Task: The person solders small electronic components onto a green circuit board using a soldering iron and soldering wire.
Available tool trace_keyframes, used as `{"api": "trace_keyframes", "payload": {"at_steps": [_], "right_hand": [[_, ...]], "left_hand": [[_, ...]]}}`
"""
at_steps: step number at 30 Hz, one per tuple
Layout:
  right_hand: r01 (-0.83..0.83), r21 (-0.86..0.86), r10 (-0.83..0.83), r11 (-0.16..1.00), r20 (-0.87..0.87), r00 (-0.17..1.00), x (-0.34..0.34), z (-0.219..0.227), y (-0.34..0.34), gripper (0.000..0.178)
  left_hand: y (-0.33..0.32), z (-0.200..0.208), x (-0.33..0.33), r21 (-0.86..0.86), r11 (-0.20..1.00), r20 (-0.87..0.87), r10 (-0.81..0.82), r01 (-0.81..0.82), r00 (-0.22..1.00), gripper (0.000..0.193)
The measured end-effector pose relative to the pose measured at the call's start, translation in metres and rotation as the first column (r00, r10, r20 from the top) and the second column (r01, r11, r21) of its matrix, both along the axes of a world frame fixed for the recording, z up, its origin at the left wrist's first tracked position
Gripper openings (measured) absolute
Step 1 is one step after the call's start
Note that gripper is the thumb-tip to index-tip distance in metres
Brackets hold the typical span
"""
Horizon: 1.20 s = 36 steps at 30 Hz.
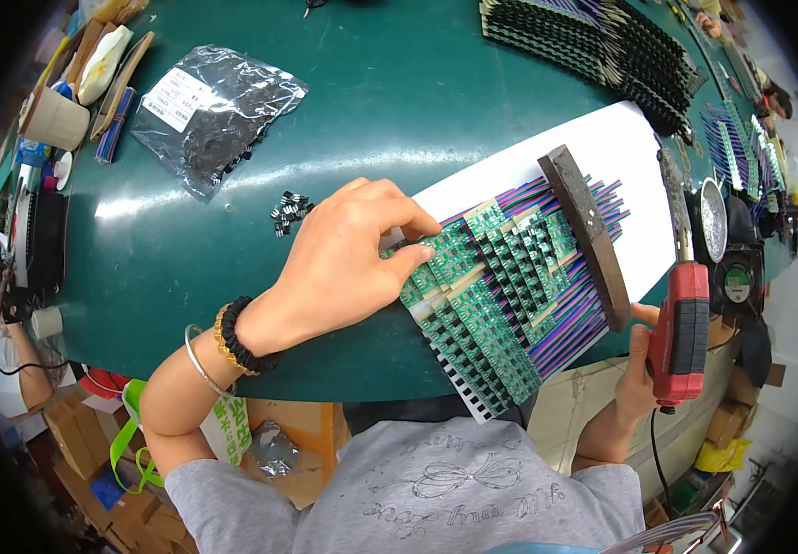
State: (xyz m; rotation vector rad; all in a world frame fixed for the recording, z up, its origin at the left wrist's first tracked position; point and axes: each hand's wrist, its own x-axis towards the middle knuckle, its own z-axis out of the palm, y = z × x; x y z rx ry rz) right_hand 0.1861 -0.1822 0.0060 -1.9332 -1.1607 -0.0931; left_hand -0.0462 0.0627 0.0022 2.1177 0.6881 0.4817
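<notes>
My left hand (348,245) is over the near-left end of a batch of green circuit boards (501,342). Its thumb and index finger curl toward each other at the boards' edge; any small part between them is too hidden to name. Rows of small black parts sit on the boards, and purple, blue and pink wires (570,332) run off to the right. Across these wires lies a dark metal bar (588,235). At the right, my right hand (636,374) grips a red and black soldering gun (683,332), its metal barrel pointing away from me.
White paper (634,148) lies beneath the boards on the green table (371,102). Left of them are loose black components (290,212) and a clear bag (219,115) of dark parts. More wired boards (593,55) are stacked at the far right. A round metal dish (713,222) stands beyond the gun.
</notes>
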Motion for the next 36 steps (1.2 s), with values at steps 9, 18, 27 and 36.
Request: {"api": "trace_keyframes", "payload": {"at_steps": [9, 18, 27, 36], "right_hand": [[-0.031, 0.026, 0.034, 0.999, -0.102, 0.994, 0.002, -0.008, -0.010, 0.013], [-0.040, 0.044, 0.045, 0.998, -0.128, 0.991, 0.000, -0.013, -0.015, 0.012], [-0.037, 0.060, 0.045, 0.998, -0.131, 0.990, -0.001, -0.013, -0.015, 0.011], [-0.034, 0.072, 0.041, 0.997, -0.093, 0.995, -0.001, -0.016, -0.013, 0.010]], "left_hand": [[0.002, 0.002, 0.002, -0.099, 0.995, -0.005, 0.010, -0.010, 1.000, 0.014], [0.005, 0.017, 0.010, -0.294, 0.952, -0.143, 0.040, -0.081, 0.989, 0.017], [0.003, 0.024, 0.010, -0.362, 0.927, -0.175, 0.038, -0.100, 0.984, 0.017], [0.004, 0.028, 0.012, -0.453, 0.885, -0.151, 0.038, -0.104, 0.988, 0.018]]}}
